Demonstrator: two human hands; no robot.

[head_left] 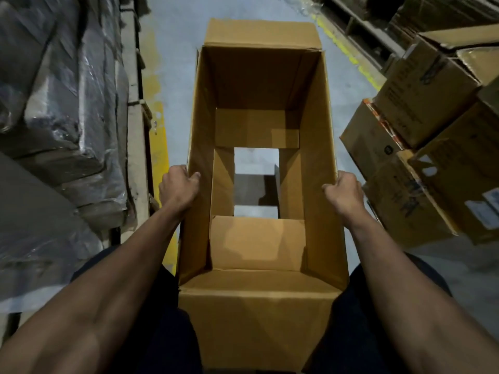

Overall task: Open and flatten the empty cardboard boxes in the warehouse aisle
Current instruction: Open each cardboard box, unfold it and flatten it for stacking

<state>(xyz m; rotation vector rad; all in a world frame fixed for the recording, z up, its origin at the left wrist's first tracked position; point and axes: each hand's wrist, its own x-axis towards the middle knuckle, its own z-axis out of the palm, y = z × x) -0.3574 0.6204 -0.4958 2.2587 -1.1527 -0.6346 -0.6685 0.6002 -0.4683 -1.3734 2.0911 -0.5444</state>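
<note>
Midway: cardboard box open top and bottom, floor visible through, not yet flattened; left hand at 9 o'clock and right hand at 3 o'clock, grip curled over side walls; stacked boxes at 2 o'clock waiting.

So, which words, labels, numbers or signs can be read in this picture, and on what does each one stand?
No text can be read.
Held box: plain, no print visible.
Stacked boxes on the right: dark print, too blurred to read.
White labels on the lower right box: too small and blurred.
Yellow floor line: paint only, no words.
</note>
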